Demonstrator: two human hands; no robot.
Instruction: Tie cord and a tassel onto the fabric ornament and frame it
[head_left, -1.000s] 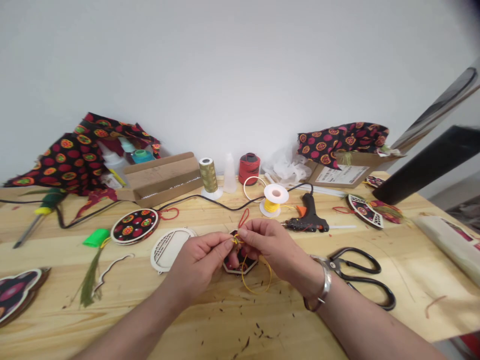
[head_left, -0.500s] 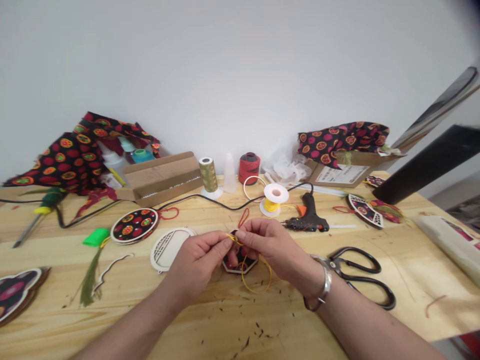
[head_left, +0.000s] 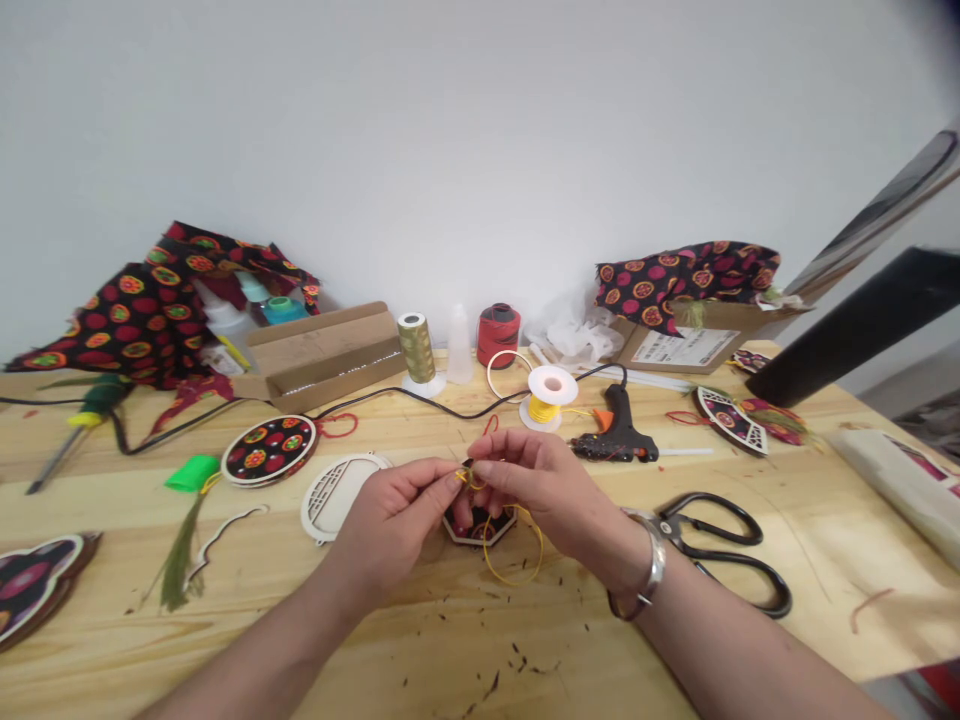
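My left hand [head_left: 409, 510] pinches a yellow cord [head_left: 541, 552] between thumb and fingertips. Close against it, my right hand [head_left: 536, 490] is closed on the same cord, which forms small loops between the fingertips. A larger loop of the cord hangs below my right hand. Beneath both hands lies a dark patterned hexagonal ornament [head_left: 480, 532] with a pale wooden rim, partly hidden by my fingers; a red loop [head_left: 491, 424] shows behind it. A pale round wooden frame with a lattice [head_left: 330, 500] rests beside my left hand. Black-handled scissors [head_left: 720, 540] lie partly under my right wrist.
Behind my hands stand a yellow cord spool [head_left: 551, 385], a glue gun [head_left: 619, 435], a red thread spool [head_left: 499, 335] and a green thread cone [head_left: 416, 350]. Left are a round ornament [head_left: 270, 450], a green tassel [head_left: 182, 555] and a screwdriver [head_left: 79, 430]. A black cable [head_left: 435, 410] crosses the table.
My right fingers have shifted slightly to the left at the cord, and the small loops between the fingertips have changed shape. Everything else stays in place.
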